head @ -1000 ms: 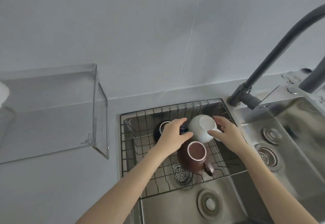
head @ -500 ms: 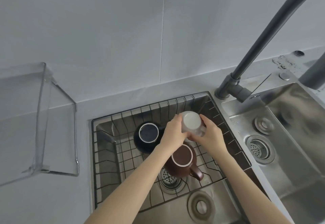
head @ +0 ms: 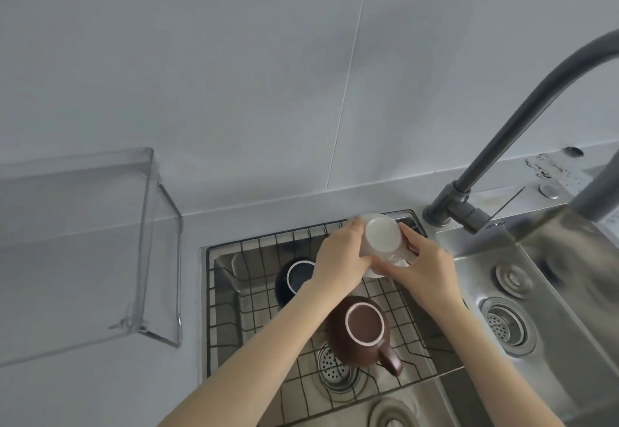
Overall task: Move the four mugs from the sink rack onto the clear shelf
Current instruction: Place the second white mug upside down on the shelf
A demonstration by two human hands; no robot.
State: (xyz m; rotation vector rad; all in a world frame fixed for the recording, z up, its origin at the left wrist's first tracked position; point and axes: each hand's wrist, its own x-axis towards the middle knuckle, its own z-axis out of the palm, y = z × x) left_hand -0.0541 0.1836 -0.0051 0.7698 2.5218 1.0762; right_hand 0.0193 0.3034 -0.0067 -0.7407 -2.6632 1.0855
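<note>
- Gripping the white mug from both sides, the two hands are holding it above the far end of the sink rack, its base turned toward the camera.
- The left hand is curling closed around the mug's left wall, fingers wrapping over the top.
- The right hand is closing on the mug's right and lower side, fingers pressing against it; something white is showing just beneath the mug, too hidden by the hands to identify.
- A brown mug is sitting bottom-up in the rack below the hands, its handle pointing toward the near right corner.
- A dark blue mug is lying in the rack to the left, partly covered by the left wrist.
- The wire rack is spanning a steel sink, with a round drain strainer showing through the grid under the brown mug.
- A second basin is lying to the right, with its own drain fittings.
- A dark grey faucet is arching up from the rim behind the sink and out of frame to the right.
- The clear shelf is standing on the grey bench well to the left of the sink, close to the wall.
- Pale grey wall panels are filling the background, a thin seam running down behind the sink.
</note>
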